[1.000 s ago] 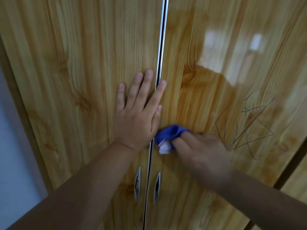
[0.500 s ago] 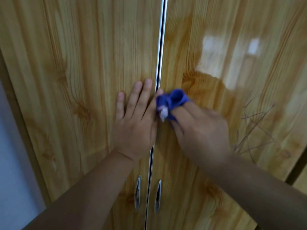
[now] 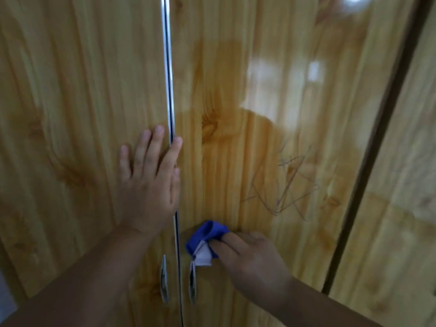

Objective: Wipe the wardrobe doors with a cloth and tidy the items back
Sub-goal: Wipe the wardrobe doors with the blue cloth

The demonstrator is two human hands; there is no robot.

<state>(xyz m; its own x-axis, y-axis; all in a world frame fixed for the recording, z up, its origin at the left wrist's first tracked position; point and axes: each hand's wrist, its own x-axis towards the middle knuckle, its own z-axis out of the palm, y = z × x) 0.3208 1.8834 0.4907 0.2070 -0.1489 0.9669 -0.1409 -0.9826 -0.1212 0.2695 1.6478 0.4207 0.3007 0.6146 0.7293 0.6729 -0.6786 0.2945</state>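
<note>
Low on the wardrobe front, two slim metal handles (image 3: pixel 164 282) flank the seam between the left door (image 3: pixel 82 102) and the right door (image 3: pixel 224 79). Just above the right-side one, the right hand (image 3: pixel 247 258) presses a bunched blue cloth (image 3: pixel 208 233) against the right door, its fingers (image 3: pixel 227 241) curled round the fabric. Higher up, the left hand (image 3: pixel 148 182) lies flat on the left door, fingers straight and released, the forefinger crossing the chrome strip (image 3: pixel 168 67). Farther right, thin scribbles (image 3: pixel 287 185) mark the glossy right door.
</note>
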